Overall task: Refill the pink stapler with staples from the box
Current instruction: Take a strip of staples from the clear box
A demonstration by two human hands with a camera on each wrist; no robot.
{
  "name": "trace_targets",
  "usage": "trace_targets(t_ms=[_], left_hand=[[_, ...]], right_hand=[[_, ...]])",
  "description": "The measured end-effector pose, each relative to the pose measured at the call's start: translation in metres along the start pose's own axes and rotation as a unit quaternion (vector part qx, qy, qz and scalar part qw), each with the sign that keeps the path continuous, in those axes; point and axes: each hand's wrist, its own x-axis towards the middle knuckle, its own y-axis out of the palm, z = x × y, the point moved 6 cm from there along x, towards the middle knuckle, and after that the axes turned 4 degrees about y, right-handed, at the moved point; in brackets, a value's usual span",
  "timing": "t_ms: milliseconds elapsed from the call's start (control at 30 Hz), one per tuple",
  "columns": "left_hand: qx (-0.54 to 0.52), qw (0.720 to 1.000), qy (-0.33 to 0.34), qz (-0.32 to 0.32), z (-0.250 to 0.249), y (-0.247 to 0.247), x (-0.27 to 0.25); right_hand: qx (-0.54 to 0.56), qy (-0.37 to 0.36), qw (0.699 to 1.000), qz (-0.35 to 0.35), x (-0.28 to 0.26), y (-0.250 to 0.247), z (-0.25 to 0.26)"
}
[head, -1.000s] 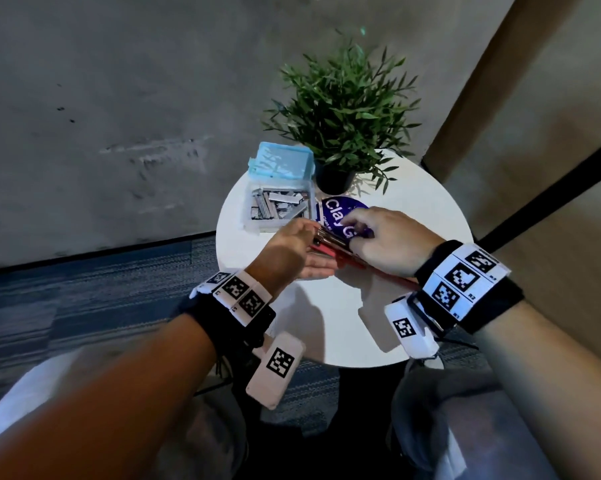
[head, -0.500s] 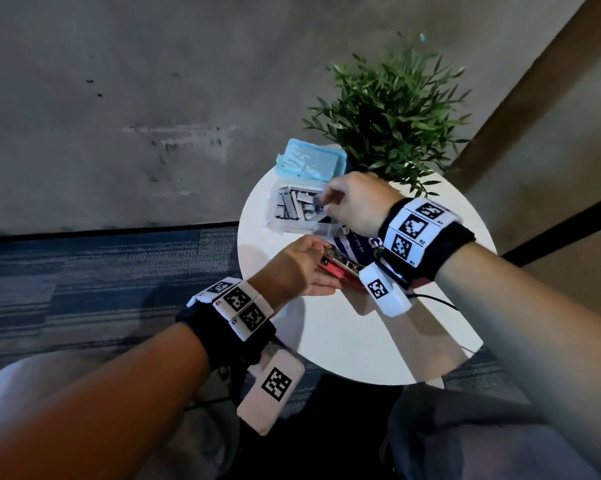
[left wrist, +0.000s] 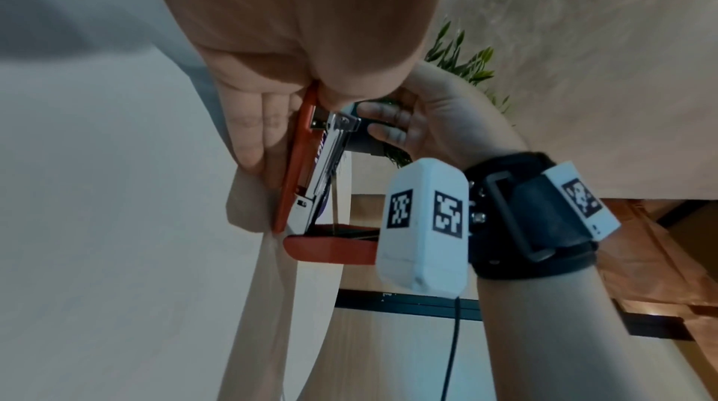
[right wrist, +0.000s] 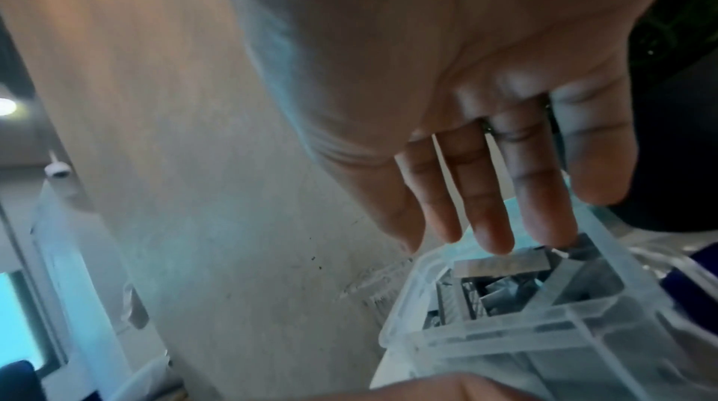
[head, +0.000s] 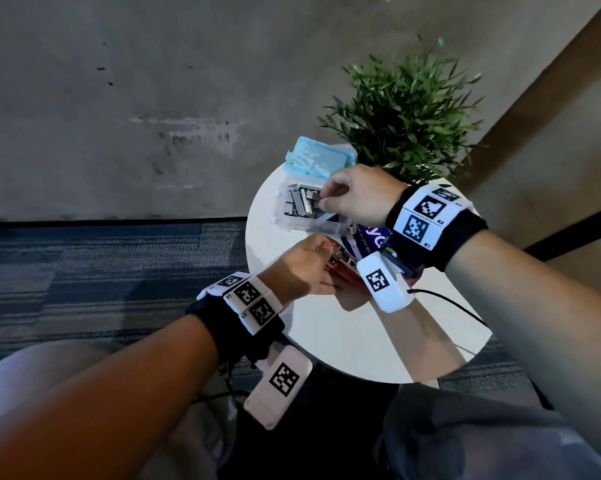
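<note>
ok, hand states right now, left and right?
Left hand: holding the opened pink stapler.
Right hand: fingers reaching into the staple box; grip on a strip cannot be told.

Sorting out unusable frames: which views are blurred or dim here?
Head view: mostly sharp, dim room, soft shadows on the round white table. Left wrist view: fairly clear on the pink stapler. Right wrist view: motion-smeared, bluish haze over the clear plastic staple box.

A potted plant (head: 401, 112) and purple disc (head: 370, 241) — on a round white table (head: 344, 337).
</note>
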Motion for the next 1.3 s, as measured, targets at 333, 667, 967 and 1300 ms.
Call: trace_targets(t_ms=[333, 667, 967, 1300], left_hand=[[-0.02, 0.999, 0.012, -0.041, -0.017, -0.018, 0.001], [-0.04, 0.998, 0.019, -0.044, -0.017, -0.017, 0.005], [-0.103, 0.994, 0.016, -0.039, -0.017, -0.014, 0.006], [-0.043, 0.998, 0.038, -0.015, -0.016, -0.001, 0.007]], right_hand=[[-0.04, 0.023, 0.992, 0.113, -0.058, 0.015, -0.045], [-0.055, 0.048, 0.993, 0.093, -0.077, 0.017, -0.089], [0.057, 0.031, 0.997, 0.043, -0.092, 0.029, -0.117], [0.087, 0.045, 0.995, 0.022, -0.088, 0.02, -0.098]])
